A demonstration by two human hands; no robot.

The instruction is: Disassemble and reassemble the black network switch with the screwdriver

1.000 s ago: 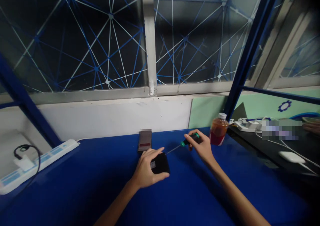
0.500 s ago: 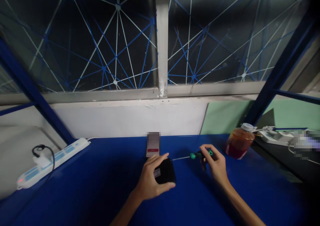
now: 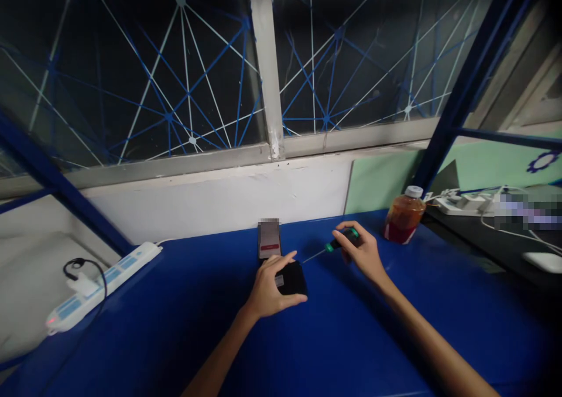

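Note:
My left hand [image 3: 273, 287] grips a flat black box-shaped device [image 3: 293, 280] by its near and far edges, thumb on the near side. A small pale label shows on the device's upper face. My right hand [image 3: 360, 249] is closed around the black and green handle of a screwdriver [image 3: 330, 247]. Its thin metal shaft slants down to the left, and the tip is at the device's far right corner; whether it touches, I cannot tell. Just beyond my left hand lies a phone [image 3: 269, 239], its screen partly blurred out.
A white power strip [image 3: 103, 286] with a plugged-in adapter and black cable lies at the left of the blue table [image 3: 351, 344]. On the right stands a bottle of reddish drink [image 3: 404, 216]. Behind it, another power strip [image 3: 465, 202] and cables rest on a dark surface.
My right hand has raised the screwdriver's handle, so its shaft slopes more steeply. My left hand keeps its grip on the device. The whole view has tilted and shifted.

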